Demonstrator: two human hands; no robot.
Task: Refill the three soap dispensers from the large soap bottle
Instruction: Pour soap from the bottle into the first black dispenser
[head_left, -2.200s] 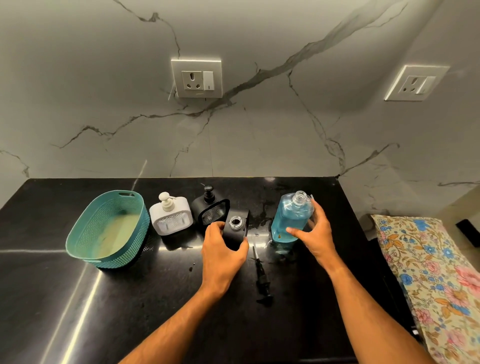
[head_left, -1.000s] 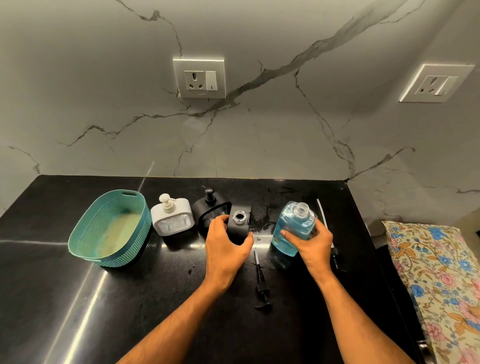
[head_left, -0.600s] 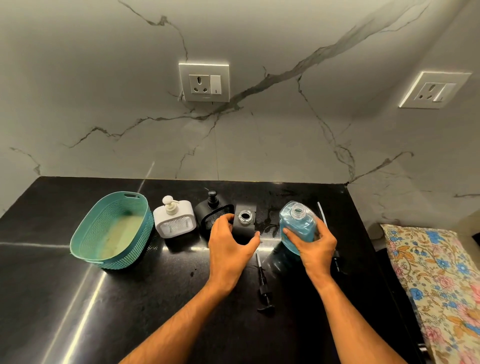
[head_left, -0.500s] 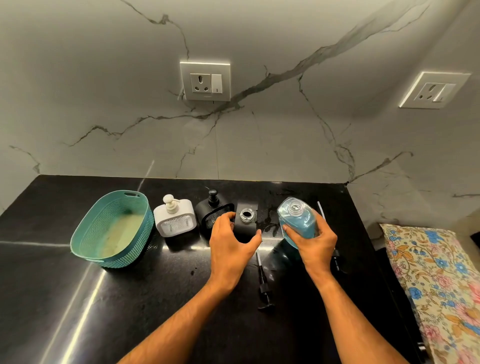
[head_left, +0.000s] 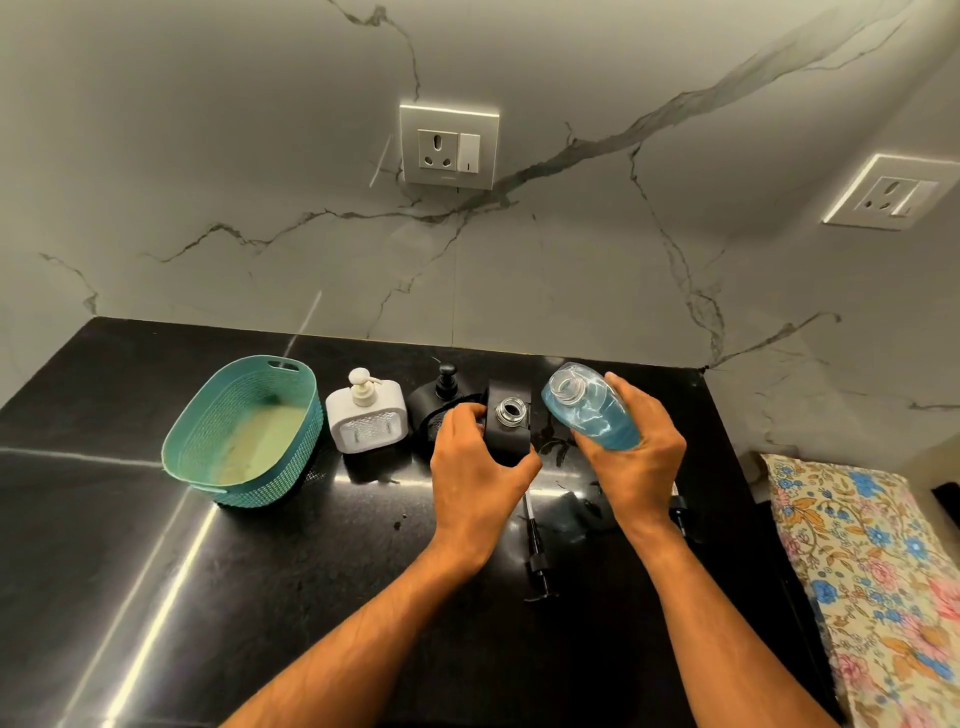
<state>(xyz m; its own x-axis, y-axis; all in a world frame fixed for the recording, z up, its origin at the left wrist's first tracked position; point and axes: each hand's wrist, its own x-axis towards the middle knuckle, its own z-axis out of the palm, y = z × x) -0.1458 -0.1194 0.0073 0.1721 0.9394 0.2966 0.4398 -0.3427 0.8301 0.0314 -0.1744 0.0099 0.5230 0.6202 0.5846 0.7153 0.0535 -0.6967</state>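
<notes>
No brand name, label or other writing could be read on any of the containers.

A person stood at a glossy black desk (head_left: 156, 597) set against a grey marble-veined wall. The right hand (head_left: 636, 457) held the large soap bottle (head_left: 589, 408), clear with blue liquid and uncapped, its fingers (head_left: 631, 395) curled round the far side and the thumb across the near side. Half a second earlier the bottle was only slightly leaning; now it was tipped well over to the left, its open neck pointing toward the open dispenser and just beside that dispenser's mouth, though not over it. No liquid could be seen pouring.

The left hand (head_left: 478, 467) gripped the open black dispenser (head_left: 506, 428), fingers wrapped round its left side and thumb against its right, as in the earlier frames. The round glass mouth showed just beyond the fingertips.

Left of it stood a second black dispenser (head_left: 439, 400) with its pump on, then a white dispenser (head_left: 366, 415) with a cream pump, then a teal woven basket (head_left: 208, 431). A removed black pump (head_left: 535, 545) lay on the desk between the forearms. Part of another dark pump head (head_left: 680, 514) showed just behind the right wrist.

Two switch sockets were on the wall, one behind the dispensers (head_left: 449, 145) and one at the far right (head_left: 893, 192). A floral cloth (head_left: 857, 571) lay to the right of the desk.
</notes>
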